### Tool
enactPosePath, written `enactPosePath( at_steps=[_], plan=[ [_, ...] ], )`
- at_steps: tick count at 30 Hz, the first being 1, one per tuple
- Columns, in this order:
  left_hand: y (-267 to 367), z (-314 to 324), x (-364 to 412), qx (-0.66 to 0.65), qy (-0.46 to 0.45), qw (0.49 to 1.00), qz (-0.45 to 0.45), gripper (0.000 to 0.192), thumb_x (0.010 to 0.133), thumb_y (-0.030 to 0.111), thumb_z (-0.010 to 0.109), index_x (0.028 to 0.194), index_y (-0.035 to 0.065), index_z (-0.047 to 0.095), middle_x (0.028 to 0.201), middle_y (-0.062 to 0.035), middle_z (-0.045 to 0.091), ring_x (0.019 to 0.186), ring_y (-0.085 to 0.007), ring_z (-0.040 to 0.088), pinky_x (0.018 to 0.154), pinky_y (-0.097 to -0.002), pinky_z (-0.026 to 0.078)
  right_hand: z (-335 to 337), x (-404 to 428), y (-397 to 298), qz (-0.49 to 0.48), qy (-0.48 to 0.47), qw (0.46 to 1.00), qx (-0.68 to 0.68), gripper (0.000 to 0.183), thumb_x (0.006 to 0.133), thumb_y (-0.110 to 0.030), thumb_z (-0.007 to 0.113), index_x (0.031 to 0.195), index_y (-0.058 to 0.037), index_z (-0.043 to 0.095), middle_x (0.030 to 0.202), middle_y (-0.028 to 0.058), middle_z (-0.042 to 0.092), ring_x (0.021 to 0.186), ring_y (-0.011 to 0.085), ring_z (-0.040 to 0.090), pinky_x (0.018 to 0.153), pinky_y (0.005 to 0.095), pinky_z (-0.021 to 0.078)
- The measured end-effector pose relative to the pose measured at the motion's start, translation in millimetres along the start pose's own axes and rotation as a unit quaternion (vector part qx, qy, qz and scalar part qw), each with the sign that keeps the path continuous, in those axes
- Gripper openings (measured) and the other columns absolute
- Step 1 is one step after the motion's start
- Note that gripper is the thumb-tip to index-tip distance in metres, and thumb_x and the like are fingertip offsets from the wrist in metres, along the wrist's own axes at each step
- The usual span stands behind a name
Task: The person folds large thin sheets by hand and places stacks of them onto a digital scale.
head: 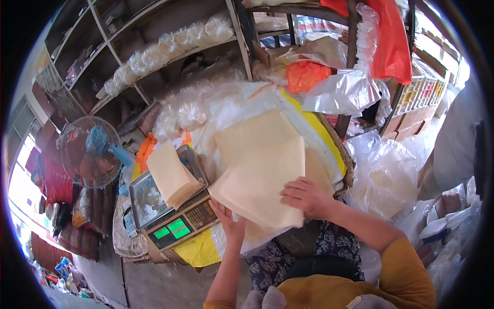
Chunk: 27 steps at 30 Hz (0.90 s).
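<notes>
Before me, a cream-coloured sheet [262, 174], thin and paper-like, is bent and partly raised over more sheets [251, 135] of the same kind. My right hand [307, 197] grips its right edge, fingers on top and the thumb hidden. At the lower left corner, my left hand [228, 222] holds the near edge, part of it tucked under the sheet. Just left of that hand is a digital scale [208, 216] with lit green displays. A folded stack of cream sheets [171, 174] lies across its metal pan [144, 201].
A blue desk fan [96, 141] stands left of the scale. Behind are shelves [170, 58] with clear plastic-wrapped bundles [166, 50]. Silver and red bags [343, 92] hang over the table's right side. Clear plastic bags [389, 177] and a person's sleeve [457, 143] are at the right.
</notes>
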<state>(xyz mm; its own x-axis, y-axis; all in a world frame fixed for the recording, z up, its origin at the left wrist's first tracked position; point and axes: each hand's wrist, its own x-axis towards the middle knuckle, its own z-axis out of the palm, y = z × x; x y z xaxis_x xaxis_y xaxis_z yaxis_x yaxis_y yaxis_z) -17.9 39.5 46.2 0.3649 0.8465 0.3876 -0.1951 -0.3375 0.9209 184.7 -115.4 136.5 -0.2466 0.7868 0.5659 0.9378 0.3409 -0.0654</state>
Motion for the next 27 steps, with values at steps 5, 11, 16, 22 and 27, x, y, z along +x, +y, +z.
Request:
enactPosePath(
  at_steps=[5,11,16,22,27],
  plan=[
    [-16,-11,-2,0.32,-0.213,0.902,0.195,0.053,0.076,0.001,0.059,0.127,0.0044,0.045,0.137,-0.0218,0.036,0.125,-0.0318,0.04,0.107,-0.0429,0.025,36,-91,30,0.166,-0.043,0.948,0.267,0.03,0.069,0.0,0.059,0.099,-0.0046,0.062,0.1,0.0097,0.063,0.096,0.0253,0.058,0.083,0.0341,0.0449],
    [1,17,18,0.222,-0.194,0.913,-0.283,0.039,0.077,0.013,0.064,0.115,0.0057,0.056,0.106,-0.0153,0.061,0.1,-0.0317,0.057,0.102,-0.0436,0.034,62,-95,71,0.536,-0.054,0.781,0.317,0.032,0.087,-0.026,0.056,0.1,0.0019,0.059,0.082,0.0159,0.062,0.078,0.0224,0.058,0.075,0.0332,0.0451],
    [-13,36,13,0.469,-0.164,0.861,0.106,0.06,0.073,0.031,0.071,0.125,0.0101,0.048,0.126,-0.017,0.047,0.113,-0.0357,0.047,0.096,-0.0477,0.036,75,-71,70,0.546,-0.062,0.826,0.126,0.035,0.084,-0.028,0.055,0.101,0.0037,0.058,0.083,0.0184,0.063,0.084,0.0334,0.061,0.077,0.0393,0.0454],
    [-30,37,14,0.505,-0.295,0.784,0.209,0.06,0.07,0.034,0.072,0.123,0.0129,0.05,0.127,-0.0135,0.047,0.117,-0.0368,0.045,0.098,-0.0499,0.033,49,-46,48,0.428,-0.024,0.904,-0.002,0.07,0.074,-0.035,0.068,0.131,-0.0073,0.038,0.129,0.0193,0.045,0.115,0.0345,0.047,0.093,0.0367,0.0411],
    [-48,2,47,0.469,-0.367,0.774,0.216,0.049,0.067,0.026,0.074,0.11,0.0114,0.057,0.112,-0.0078,0.059,0.103,-0.0298,0.057,0.096,-0.0482,0.036,21,-51,56,0.181,-0.29,0.936,-0.089,0.084,0.068,-0.035,0.075,0.137,-0.0102,0.033,0.138,0.0164,0.035,0.125,0.0323,0.038,0.101,0.0368,0.0348]
  ],
)
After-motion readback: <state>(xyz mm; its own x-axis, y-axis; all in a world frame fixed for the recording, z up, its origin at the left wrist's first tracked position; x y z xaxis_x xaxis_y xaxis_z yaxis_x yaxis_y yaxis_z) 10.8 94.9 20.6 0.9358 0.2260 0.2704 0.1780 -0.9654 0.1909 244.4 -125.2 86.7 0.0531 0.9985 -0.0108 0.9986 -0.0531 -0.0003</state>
